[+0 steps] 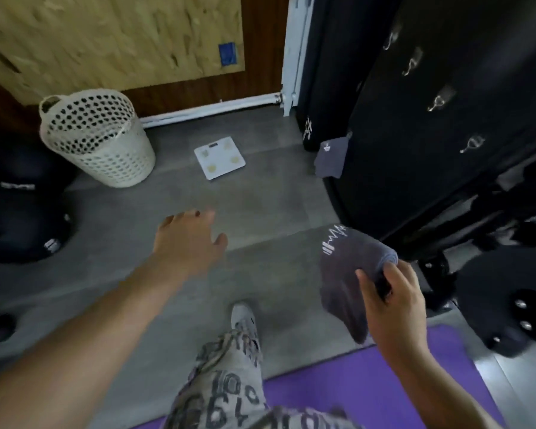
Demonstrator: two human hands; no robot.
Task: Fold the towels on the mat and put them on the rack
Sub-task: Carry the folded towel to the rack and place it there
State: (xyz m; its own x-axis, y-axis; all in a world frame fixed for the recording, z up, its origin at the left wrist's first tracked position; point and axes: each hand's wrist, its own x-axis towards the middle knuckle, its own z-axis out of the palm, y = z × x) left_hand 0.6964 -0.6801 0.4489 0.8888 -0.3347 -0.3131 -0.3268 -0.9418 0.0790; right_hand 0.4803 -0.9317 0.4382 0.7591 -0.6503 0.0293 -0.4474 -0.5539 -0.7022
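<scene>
- The folded towel (347, 274) is gripped by the right hand (393, 301), held in the air beside the black rack (430, 119).
- The left hand (186, 239) is stretched forward, fingers spread, nothing held.
- Grey floor (260, 196) is seen below, with the purple mat (369, 388) nearest; a white basket (96, 137) and scale (219, 157) are set near the wall.
- The towel is dark grey, marked with a white zigzag.

The trousers (226, 394) carry large dark printed digits, zeros and a 9 among them, too smeared to read whole. The towel (347, 274) bears a white zigzag sign.
</scene>
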